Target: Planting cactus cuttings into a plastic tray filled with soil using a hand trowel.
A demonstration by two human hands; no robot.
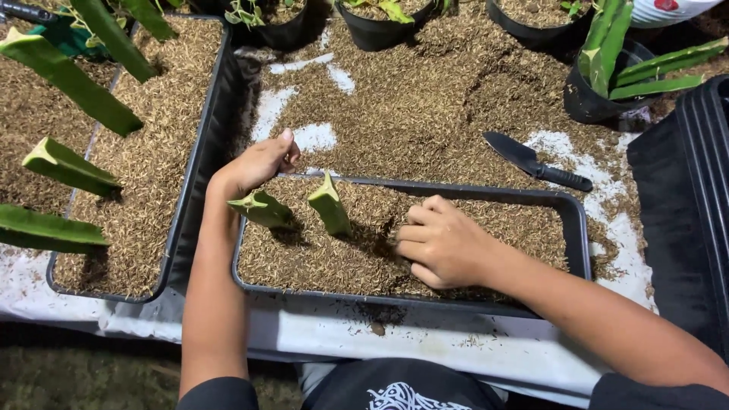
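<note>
— Cuttings, where are they?
— Two green cactus cuttings stand in the black tray [577,228] at the centre of the frame: one [262,209] leaning at its upper left corner, the other [330,203] upright just beside it, both stuck in brown husk.
— And the left hand [262,161]?
— It rests at the tray's upper left edge, touching the leaning cutting, fingers loosely curled, gripping nothing I can see.
— The right hand [443,243]?
— Mid-tray, fingers curled shut and pressed into the husk; whether it holds anything I cannot tell.
— Anything else?
— A black trowel [535,162] lies on the husk-strewn tabletop [471,349], upper right of the tray. Another tray [194,167] with cuttings sits at left.
</note>
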